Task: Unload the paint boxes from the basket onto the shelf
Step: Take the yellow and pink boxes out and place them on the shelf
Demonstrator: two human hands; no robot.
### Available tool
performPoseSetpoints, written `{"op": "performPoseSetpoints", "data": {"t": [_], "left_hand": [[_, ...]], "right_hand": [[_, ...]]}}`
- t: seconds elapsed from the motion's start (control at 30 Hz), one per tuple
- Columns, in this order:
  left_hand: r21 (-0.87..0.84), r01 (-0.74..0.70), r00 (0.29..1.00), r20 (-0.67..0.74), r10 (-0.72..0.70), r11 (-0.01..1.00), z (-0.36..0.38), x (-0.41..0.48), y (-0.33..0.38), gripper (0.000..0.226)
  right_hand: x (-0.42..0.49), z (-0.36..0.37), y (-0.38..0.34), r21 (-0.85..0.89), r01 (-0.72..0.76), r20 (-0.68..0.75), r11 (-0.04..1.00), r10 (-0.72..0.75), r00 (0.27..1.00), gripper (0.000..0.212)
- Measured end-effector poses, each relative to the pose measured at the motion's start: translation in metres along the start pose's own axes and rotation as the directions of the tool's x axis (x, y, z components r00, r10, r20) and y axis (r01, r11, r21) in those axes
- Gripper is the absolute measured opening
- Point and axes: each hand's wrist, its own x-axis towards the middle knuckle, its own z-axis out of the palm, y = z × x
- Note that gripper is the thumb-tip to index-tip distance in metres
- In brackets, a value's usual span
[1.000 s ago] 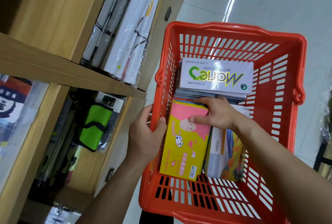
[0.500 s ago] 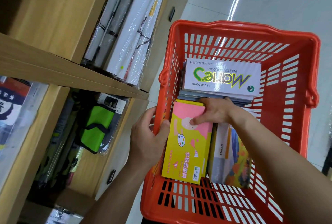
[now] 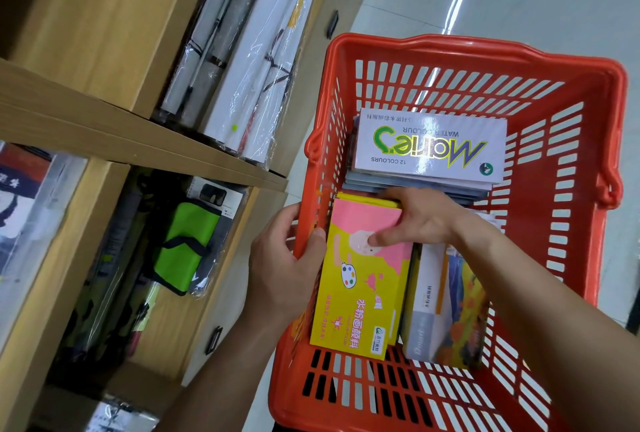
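box [image 3: 360,279] (yellow-pink) under right hand [image 3: 420,220], in basket [image 3: 568,210]

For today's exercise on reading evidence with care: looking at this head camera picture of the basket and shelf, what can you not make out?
- Boxes under the white Marie's box: only edges show; it covers them.
- Far end of the pink and yellow box: the right hand hides it.
- Left hand fingers: behind the red basket wall.
- Lowest shelf goods: cut off by the bottom edge.
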Motion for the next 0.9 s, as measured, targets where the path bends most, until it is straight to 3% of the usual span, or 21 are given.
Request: {"op": "performPoseSetpoints", "data": {"t": [0.13, 0.43, 0.67, 0.77, 0.9], "left_hand": [[-0.014, -0.007, 1.000, -0.001, 0.007, 1.000, 0.000, 0.000, -0.002, 0.020], [-0.029, -0.016, 1.000, -0.006, 0.016, 0.999, -0.001, 0.000, -0.005, 0.020], [-0.060, 0.000, 1.000, 0.011, 0.001, 0.998, -0.003, -0.002, 0.000, 0.022], [-0.090, -0.015, 1.000, 0.009, 0.015, 0.996, -0.004, -0.003, 0.006, 0.022], [-0.077, -0.015, 1.000, 0.011, 0.016, 0.997, -0.004, -0.002, 0.003, 0.019]], "right_hand": [[-0.001, -0.003, 0.000, 0.068, 0.009, 0.000, 0.998, -0.009, 1.000, 0.086], [-0.025, 0.000, -0.003, 0.247, 0.090, -0.081, 0.965, -0.072, 0.994, 0.068], [-0.081, 0.033, -0.022, 0.438, 0.165, -0.367, 0.884, 0.008, 0.930, 0.094], [-0.088, 0.048, -0.023, 0.410, 0.162, -0.486, 0.898, 0.065, 0.871, 0.102], [-0.096, 0.057, -0.024, 0.519, 0.201, -0.480, 0.831, 0.089, 0.873, 0.103]]}}
